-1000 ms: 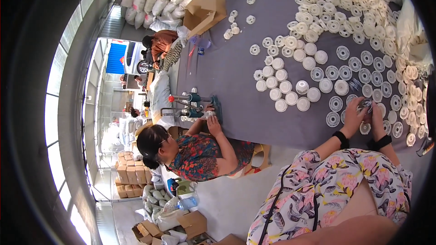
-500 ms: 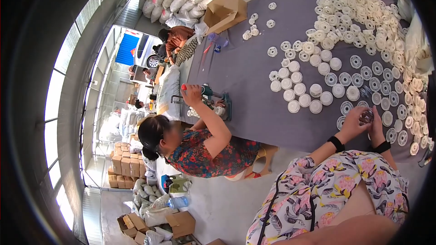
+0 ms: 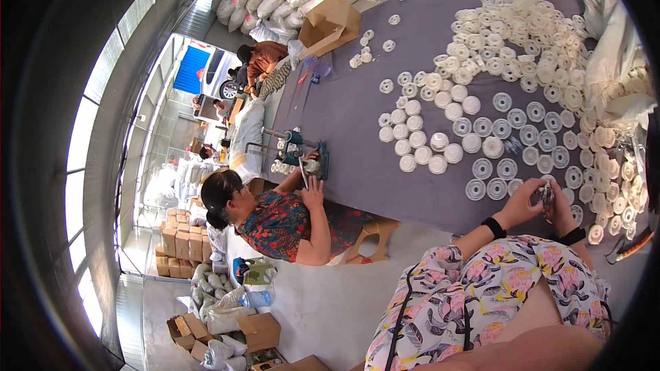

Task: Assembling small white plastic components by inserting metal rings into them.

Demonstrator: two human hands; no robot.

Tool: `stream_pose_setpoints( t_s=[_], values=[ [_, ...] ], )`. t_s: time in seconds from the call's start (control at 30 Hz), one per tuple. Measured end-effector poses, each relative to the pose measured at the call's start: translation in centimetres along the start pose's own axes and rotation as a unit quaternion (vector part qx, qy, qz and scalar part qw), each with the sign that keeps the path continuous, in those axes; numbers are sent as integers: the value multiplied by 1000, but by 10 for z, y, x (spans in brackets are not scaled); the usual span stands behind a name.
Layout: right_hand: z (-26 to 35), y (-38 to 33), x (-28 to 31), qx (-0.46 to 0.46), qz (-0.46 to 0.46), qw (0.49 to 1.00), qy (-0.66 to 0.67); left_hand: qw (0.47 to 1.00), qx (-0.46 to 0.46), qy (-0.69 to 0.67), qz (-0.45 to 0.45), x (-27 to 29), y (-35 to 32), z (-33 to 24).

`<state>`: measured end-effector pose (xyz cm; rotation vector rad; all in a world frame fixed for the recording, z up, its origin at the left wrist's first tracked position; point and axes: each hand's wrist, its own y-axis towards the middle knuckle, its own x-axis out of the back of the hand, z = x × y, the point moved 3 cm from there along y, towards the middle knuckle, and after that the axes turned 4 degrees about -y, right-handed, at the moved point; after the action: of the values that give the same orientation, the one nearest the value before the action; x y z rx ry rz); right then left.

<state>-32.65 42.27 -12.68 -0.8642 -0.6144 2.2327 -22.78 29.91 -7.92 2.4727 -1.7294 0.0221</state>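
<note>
At the table's near right side, my left hand point(image 3: 520, 206) and my right hand point(image 3: 563, 216) are close together with fingers curled. Between them they hold a small shiny piece point(image 3: 546, 196), partly dark and partly clear; my fingers hide much of it, so its exact kind cannot be made out. Just beyond my hands lie clear ribbed plastic discs point(image 3: 507, 167). A small clear crinkled piece point(image 3: 512, 145) rests among them. Farther left, white round caps point(image 3: 414, 123) stand in loose rows on the grey tablecloth point(image 3: 357, 137).
A big heap of white plastic discs point(image 3: 505, 27) covers the far right, with more along the right edge by a white sack point(image 3: 605, 62). At left, a co-worker point(image 3: 289, 227) sits beside a green hand press point(image 3: 295, 144). An open carton point(image 3: 333, 24) stands at the far edge.
The view has shifted slightly, so the table things sit farther left. My hands have turned the piece between them. The co-worker's raised hand has come down from the press handle.
</note>
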Motion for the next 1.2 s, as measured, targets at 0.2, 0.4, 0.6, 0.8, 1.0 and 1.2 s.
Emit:
stream_pose_setpoints(
  t_s=[0.2, 0.4, 0.6, 0.8, 1.0, 1.2],
  values=[
    [21, -33, 59, -42, -74, 996, -13, 981, -134, 136, 18, -70, 19, -18],
    [20, -27, 118, 3, -80, 996, 37, 981, -114, 155, 15, -115, 36, -32],
    [41, -40, 122, 84, -135, 987, 22, 993, -71, 67, -64, -150, 48, -23],
    [56, -53, 144, 37, -142, 989, -2, 981, -77, 178, -19, -155, 50, -33],
    [63, -62, 138, -70, -51, 993, -81, 926, -156, 343, 35, -152, 60, -32],
    [74, -69, 128, -71, -52, 986, -139, 898, -148, 402, 98, -145, 69, -38]
  ],
)
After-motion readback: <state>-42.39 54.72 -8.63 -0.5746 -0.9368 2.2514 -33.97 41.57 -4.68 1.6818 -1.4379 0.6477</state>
